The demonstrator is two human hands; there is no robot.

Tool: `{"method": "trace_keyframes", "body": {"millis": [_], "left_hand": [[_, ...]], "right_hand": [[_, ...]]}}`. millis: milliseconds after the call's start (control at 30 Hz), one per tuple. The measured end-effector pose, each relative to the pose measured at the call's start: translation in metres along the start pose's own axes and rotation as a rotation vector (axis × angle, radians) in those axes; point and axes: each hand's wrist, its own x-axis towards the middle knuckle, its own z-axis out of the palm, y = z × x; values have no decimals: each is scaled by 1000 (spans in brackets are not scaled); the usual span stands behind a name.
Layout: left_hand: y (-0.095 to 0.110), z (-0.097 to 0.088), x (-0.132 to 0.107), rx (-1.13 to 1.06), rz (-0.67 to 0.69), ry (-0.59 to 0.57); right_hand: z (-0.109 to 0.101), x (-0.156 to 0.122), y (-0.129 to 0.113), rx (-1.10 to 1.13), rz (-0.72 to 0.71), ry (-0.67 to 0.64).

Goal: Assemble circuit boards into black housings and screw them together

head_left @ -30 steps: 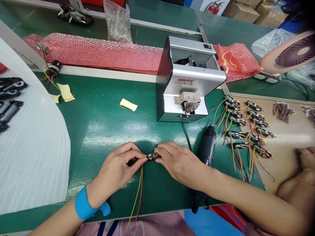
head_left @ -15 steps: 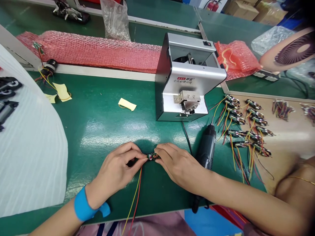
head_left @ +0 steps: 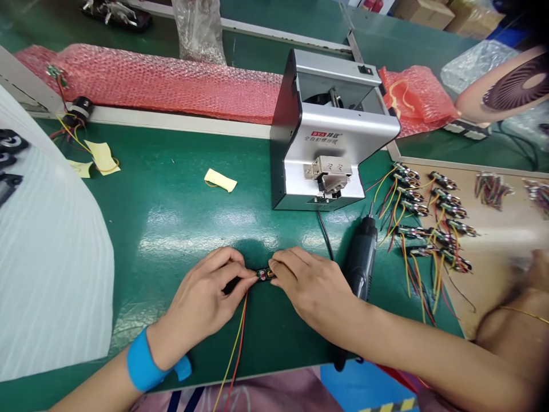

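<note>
A small dark circuit board assembly (head_left: 262, 274) with a copper coil is held between my two hands, low over the green bench. My left hand (head_left: 214, 283), with a blue band (head_left: 143, 360) at its wrist, pinches the left end. The fingers of my right hand (head_left: 306, 286) are closed on the right end and hide it. Yellow and red wires (head_left: 240, 337) trail from the board down past the bench's front edge. Right of my right hand lies a dark electric screwdriver (head_left: 362, 252), its bit pointing away from me.
A silver screw feeder (head_left: 338, 134) stands behind my hands. Several wired assemblies (head_left: 446, 200) lie in rows at the right. Yellow paper pieces (head_left: 221, 179) and a white foam sheet (head_left: 55, 269) are left. Pink bubble wrap (head_left: 171, 86) lines the back; a fan (head_left: 510, 86) stands right. Another person's arm (head_left: 514, 320) rests at the right edge.
The view has shifted slightly. My right fingers have edged a little over the board's right end, covering more of the coil. Both hands keep hold of the board.
</note>
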Motion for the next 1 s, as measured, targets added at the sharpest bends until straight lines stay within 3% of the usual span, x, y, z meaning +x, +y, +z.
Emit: {"method": "trace_keyframes", "body": {"millis": [267, 467, 700, 867, 1000], "left_hand": [[-1, 1, 1, 21, 32, 26], [-1, -1, 2, 66, 46, 38], [2, -1, 4, 43, 10, 14], [7, -9, 1, -91, -115, 55], [19, -12, -1, -349, -255, -52]], "right_hand": [[5, 0, 3, 78, 123, 54], [1, -3, 7, 146, 105, 2], [5, 5, 3, 212, -13, -20], [6, 2, 4, 207, 10, 144], [-3, -3, 2, 195, 3, 246]]}}
